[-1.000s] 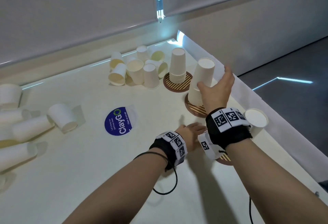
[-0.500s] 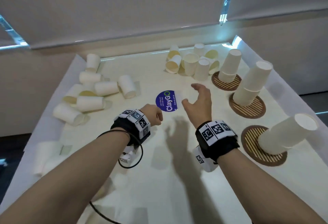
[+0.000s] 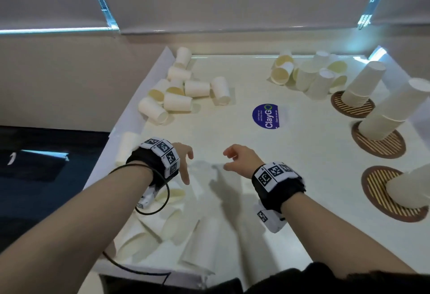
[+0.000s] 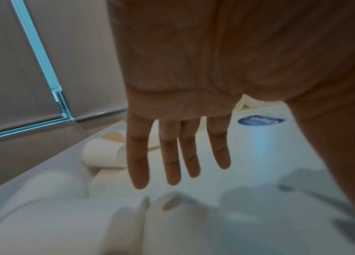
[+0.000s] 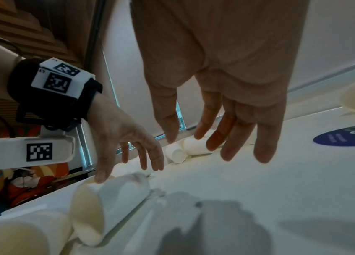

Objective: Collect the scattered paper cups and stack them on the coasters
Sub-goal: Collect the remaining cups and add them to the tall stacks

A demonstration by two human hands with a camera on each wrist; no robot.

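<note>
Both hands hover empty over the near-left part of the white table. My left hand (image 3: 186, 165) (image 4: 178, 155) has its fingers straight and spread. It hangs just above a group of lying paper cups (image 3: 167, 219), and its thumb is close to one lying cup (image 5: 115, 193). My right hand (image 3: 229, 159) (image 5: 216, 138) is open with relaxed fingers, a little to the right. Three brown striped coasters line the right side. The far coaster (image 3: 349, 108) bears a cup stack (image 3: 363, 84). The middle coaster (image 3: 384, 149) and the near coaster (image 3: 374, 191) also bear stacks.
More loose cups lie in a far-left cluster (image 3: 186, 93) and a far-centre cluster (image 3: 309, 77). A blue round sticker (image 3: 266, 115) marks the table's middle. The left table edge (image 3: 111, 154) drops to a dark floor. A black cable (image 3: 153, 210) hangs from my left wrist.
My right hand has let go of the stack on the middle coaster. Both hands have moved left and nearer, over the near-left cups. The head view has swung left.
</note>
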